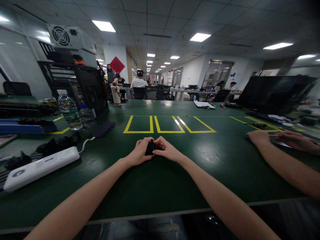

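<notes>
A dark green counter carries three yellow taped rectangles side by side near its middle. At the left lies a white power strip, with tangled black cables just behind it. Farther back stand a clear water bottle and an open black computer case, under a white box with a fan grille. A white-and-red flask stands upright beyond. At the right, papers, a red-handled screwdriver and a large black panel. A co-worker's forearm rests at the right edge. Seated people work at far tables, near a red diamond wall sign.
</notes>
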Demonstrator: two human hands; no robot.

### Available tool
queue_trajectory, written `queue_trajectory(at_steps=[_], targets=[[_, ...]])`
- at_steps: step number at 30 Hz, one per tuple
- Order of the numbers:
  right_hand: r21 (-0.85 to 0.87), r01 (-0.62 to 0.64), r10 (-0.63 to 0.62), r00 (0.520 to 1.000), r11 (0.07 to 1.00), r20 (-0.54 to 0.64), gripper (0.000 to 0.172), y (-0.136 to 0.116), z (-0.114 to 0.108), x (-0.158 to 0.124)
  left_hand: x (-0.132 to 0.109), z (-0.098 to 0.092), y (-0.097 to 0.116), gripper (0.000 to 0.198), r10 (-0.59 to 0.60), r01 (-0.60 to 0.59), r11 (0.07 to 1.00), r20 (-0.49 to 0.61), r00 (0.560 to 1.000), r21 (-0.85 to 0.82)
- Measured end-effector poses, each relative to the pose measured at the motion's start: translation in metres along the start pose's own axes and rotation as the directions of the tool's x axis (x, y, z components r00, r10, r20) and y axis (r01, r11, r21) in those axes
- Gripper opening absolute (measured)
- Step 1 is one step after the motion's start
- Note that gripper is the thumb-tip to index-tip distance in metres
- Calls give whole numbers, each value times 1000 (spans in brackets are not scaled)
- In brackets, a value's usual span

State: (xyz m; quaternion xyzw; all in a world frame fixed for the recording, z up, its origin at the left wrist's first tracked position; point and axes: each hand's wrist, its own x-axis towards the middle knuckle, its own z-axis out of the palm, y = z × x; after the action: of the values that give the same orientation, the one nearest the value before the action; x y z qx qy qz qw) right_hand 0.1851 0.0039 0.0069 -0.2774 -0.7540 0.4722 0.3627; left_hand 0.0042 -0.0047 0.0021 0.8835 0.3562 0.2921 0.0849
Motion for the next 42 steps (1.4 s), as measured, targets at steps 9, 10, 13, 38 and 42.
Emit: queue_trajectory(at_steps=[9,10,13,38,42], targets=[[-9,-29,29,998,1000,-47,24,-1,2,1,0,-2,1,57,0,0,1000,4,1000,-11],[-7,-38,38,998,999,-50,27,-1,2,1,1,-1,0,57,1,-1,1000,0,1000,-9],[2,-57,57,997,998,-57,29,2,2,2,1,0,0,57,-1,1,1000,-10,1000,-6],[18,-44,44,999,999,-7,31,-3,0,1,0,-3,1,56,-6,6,1000,8,1000,-18],[14,-18,17,1000,1000,25,33,-6,0,-1,0,-3,2,55,-11,12,1000,17,1000,-24]])
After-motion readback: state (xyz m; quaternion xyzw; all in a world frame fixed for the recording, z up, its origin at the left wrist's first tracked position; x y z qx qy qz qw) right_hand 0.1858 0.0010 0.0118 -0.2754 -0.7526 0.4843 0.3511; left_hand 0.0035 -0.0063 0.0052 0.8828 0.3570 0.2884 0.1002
